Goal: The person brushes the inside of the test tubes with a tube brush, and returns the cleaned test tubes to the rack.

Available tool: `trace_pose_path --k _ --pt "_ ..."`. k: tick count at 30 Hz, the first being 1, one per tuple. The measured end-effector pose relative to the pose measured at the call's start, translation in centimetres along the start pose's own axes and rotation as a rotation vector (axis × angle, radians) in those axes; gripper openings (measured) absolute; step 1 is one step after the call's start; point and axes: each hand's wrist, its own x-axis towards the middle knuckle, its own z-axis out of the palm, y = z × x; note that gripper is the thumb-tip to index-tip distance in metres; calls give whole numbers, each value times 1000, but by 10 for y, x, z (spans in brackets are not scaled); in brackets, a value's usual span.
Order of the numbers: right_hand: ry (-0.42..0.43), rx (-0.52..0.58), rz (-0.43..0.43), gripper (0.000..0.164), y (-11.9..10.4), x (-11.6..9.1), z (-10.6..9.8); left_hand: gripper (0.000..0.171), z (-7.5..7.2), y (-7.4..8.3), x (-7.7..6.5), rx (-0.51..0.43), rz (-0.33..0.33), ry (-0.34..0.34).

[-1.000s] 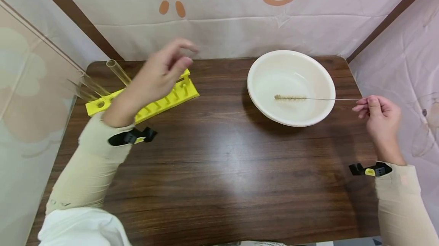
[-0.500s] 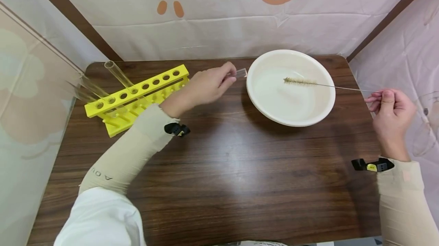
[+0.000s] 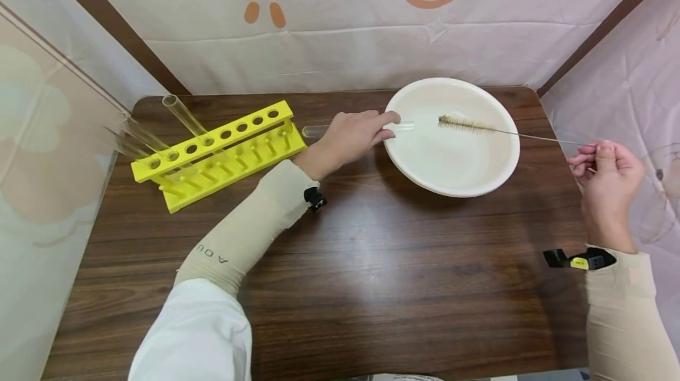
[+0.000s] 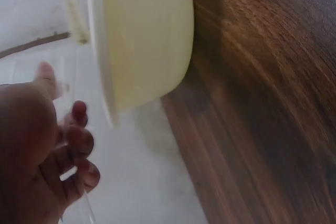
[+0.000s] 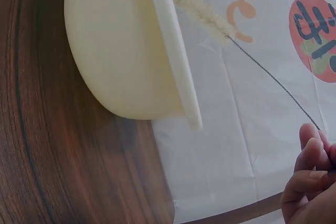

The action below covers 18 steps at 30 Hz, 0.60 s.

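Observation:
My left hand point(image 3: 350, 137) grips a clear glass test tube point(image 3: 316, 132) at the left rim of the white basin point(image 3: 451, 183). One end of the tube reaches over the basin, the other sticks out behind the hand. My right hand point(image 3: 608, 171) pinches the thin wire handle of a test tube brush point(image 3: 467, 125) off the table's right edge. In the head view the bristles hang over the basin, pointing at the tube and apart from it. Above the basin's rim the bristles point(image 5: 207, 17) also show in the right wrist view.
A yellow test tube rack point(image 3: 212, 147) stands at the left of the brown wooden table point(image 3: 340, 286), with several clear tubes point(image 3: 183, 114) leaning in its left holes. Pale printed sheets point(image 3: 329, 56) hang behind and at both sides.
My left hand has moved right from above the rack to the basin, now carrying a test tube. The right hand has shifted slightly right and up with the brush.

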Motion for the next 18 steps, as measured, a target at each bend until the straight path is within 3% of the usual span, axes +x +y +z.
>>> trace_pose_path --k 8,18 --pt "-9 45 54 30 -1 -1 0 31 2 7 11 9 -47 -49" --pt "-55 48 42 31 -1 -6 6 31 1 10 11 14 7 -31"
